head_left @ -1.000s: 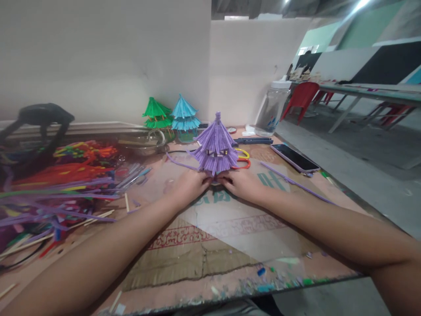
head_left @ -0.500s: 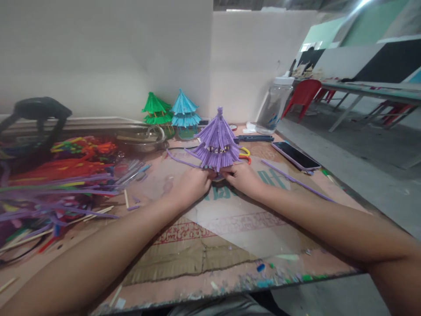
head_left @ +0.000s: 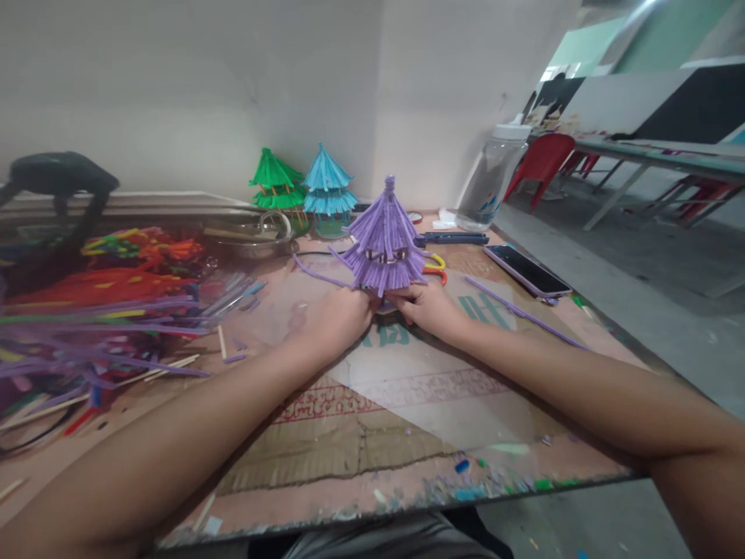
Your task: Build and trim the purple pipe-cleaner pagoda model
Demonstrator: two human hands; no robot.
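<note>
A purple two-tiered model pavilion [head_left: 389, 233], its roofs made of pipe cleaners, stands upright in the middle of the table. My left hand [head_left: 352, 314] is closed at the lower left of the model, under the bottom roof. From the right, my right hand [head_left: 427, 310] grips the same low part with fingers bent inward. The roof edge hides most of the fingertips and the model's legs. Behind it are scissors with yellow and red handles [head_left: 436, 268], partly covered. A green model pavilion [head_left: 276, 182] and a blue one [head_left: 329, 186] stand by the wall.
Loose purple pipe cleaners [head_left: 140, 361] and sticks crowd the left side, near a metal bowl [head_left: 250, 237]. At right lie a phone [head_left: 527, 270], a purple strip [head_left: 524, 310] and dark pliers-like tool [head_left: 454, 238]. A water bottle [head_left: 492, 178] stands at the back corner.
The camera view has shifted slightly, so most things sit a little higher in the picture. Both hands stay at the base of the purple pavilion, which appears turned slightly.
</note>
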